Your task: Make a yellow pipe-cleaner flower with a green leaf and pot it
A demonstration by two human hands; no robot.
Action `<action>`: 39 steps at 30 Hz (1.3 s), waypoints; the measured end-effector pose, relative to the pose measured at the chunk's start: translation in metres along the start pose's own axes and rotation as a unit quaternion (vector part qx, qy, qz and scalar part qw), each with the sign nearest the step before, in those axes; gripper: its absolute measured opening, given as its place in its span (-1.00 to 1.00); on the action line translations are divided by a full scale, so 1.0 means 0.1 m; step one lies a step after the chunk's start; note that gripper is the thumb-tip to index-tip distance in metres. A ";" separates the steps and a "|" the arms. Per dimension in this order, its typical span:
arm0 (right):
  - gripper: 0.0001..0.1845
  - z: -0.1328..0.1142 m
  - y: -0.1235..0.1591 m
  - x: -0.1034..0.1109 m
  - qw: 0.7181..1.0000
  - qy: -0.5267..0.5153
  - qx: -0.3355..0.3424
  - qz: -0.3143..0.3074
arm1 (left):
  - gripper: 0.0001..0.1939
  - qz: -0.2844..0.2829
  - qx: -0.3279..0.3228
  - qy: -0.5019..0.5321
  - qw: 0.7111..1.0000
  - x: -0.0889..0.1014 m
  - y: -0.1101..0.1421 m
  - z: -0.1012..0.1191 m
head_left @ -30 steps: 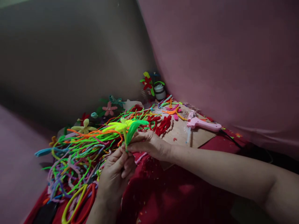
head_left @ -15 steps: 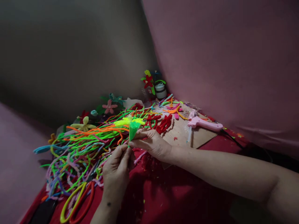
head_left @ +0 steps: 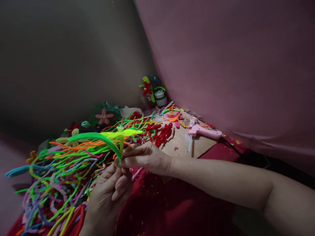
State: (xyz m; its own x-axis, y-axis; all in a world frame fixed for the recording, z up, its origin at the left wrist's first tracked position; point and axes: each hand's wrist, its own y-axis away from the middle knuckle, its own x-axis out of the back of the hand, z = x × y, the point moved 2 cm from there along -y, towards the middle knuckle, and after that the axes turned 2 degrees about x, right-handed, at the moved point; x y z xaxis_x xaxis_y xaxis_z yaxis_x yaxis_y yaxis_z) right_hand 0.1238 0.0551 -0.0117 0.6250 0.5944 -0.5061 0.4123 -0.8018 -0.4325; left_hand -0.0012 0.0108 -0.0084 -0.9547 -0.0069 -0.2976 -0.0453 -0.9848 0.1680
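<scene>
A yellow pipe-cleaner flower [head_left: 121, 132] stands upright between my hands, with a long green pipe-cleaner leaf [head_left: 98, 136] arching left from its stem. My left hand [head_left: 110, 188] pinches the stem's lower end, its fingers closed. Just above, my right hand [head_left: 147, 159] grips the stem and the base of the leaf between thumb and fingers. The spot where leaf and stem meet is partly hidden by the fingertips. Behind and left of my hands spreads a heap of coloured pipe cleaners [head_left: 71, 160].
A pink glue gun [head_left: 205, 131] lies on a board [head_left: 204, 146] at the right, its cord trailing right. Red pipe-cleaner pieces [head_left: 163, 134] lie nearby. Scissors with yellow and red handles [head_left: 80, 219] rest at the lower left. A lidded white container [head_left: 160, 98] stands in the corner.
The green leaf, earlier upright against the flower's stem, now bends out to the left, baring the yellow stem. The view has shifted right, and both hands appear further left and slightly lower.
</scene>
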 end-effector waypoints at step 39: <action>-0.80 0.14 -0.03 0.08 0.993 0.064 0.024 0.097 | -0.88 0.151 -0.256 -0.394 0.870 -0.10 0.07 -0.04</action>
State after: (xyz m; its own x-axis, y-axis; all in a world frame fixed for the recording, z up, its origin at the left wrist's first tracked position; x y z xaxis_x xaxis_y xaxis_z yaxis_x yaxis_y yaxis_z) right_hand 0.1182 0.0627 -0.0254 0.7698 0.4144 -0.4855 0.2457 -0.8944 -0.3738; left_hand 0.0092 0.0032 -0.0078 -0.8144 -0.3564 0.4580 0.1867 -0.9082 -0.3747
